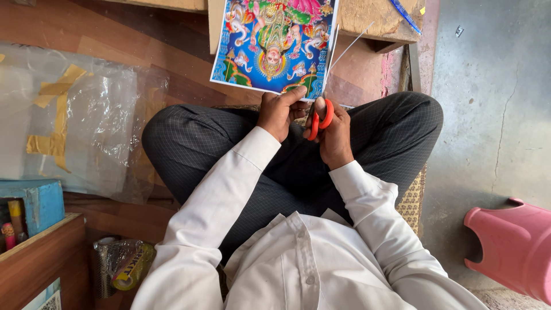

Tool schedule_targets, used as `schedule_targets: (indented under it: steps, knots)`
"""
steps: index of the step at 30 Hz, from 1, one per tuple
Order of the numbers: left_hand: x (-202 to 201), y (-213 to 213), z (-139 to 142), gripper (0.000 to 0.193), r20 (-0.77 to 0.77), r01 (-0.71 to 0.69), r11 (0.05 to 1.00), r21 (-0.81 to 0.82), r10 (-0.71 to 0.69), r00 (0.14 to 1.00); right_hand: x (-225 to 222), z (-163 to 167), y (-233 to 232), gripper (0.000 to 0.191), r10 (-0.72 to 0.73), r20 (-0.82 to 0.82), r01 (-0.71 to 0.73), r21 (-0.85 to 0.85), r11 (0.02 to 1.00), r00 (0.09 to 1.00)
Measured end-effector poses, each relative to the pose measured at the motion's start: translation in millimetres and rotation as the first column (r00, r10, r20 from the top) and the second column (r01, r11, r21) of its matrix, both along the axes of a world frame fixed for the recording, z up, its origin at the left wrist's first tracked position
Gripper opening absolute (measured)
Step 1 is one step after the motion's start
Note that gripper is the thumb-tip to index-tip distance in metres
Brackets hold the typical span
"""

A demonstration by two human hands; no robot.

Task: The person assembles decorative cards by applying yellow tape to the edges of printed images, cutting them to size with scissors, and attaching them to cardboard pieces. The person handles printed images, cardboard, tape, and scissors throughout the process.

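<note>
I sit cross-legged on the floor in dark trousers and a white shirt. My left hand (pixel 278 112) pinches the near edge of a colourful printed picture (pixel 274 43) with a blue ground, holding it out in front of my knees. My right hand (pixel 334 135) grips red-handled scissors (pixel 320 119), fingers through the loops, at the picture's lower right corner. A thin white strip (pixel 350 46) trails off the picture's right edge. The scissor blades are mostly hidden behind the paper and my fingers.
A clear plastic sheet (pixel 86 120) with yellow tape lies on the wooden floor at left. A blue box (pixel 40 201) and a wooden box (pixel 40 258) sit at lower left, with a tape roll in a bag (pixel 129 267). A pink plastic stool (pixel 511 247) stands at right on concrete.
</note>
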State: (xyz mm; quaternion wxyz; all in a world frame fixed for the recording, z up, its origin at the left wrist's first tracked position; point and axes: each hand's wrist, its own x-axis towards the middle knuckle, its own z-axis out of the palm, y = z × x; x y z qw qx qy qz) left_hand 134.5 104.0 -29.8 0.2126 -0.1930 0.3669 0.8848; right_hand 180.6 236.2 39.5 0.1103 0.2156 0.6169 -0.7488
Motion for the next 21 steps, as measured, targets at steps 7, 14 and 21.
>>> schedule_targets:
  steps: [7, 14, 21]
  knots:
    - [-2.3, -0.4, -1.6, 0.021, 0.023, 0.020, 1.000, 0.009, -0.021, 1.000, 2.0, 1.2, -1.1, 0.039, -0.014, -0.031, 0.014, 0.019, 1.000, 0.999]
    - [-3.3, 0.0, -3.5, 0.020, 0.018, 0.015, 1.000, -0.002, -0.015, 1.000, 3.3, -2.7, -1.2, 0.037, -0.012, -0.061, 0.014, 0.033, 0.999, 0.998]
    - [-1.2, -2.2, 6.6, 0.021, 0.013, 0.053, 0.997, -0.058, -0.052, 0.999, -5.7, -4.0, 1.4, 0.037, -0.057, -0.006, 0.056, -0.036, 0.998, 0.998]
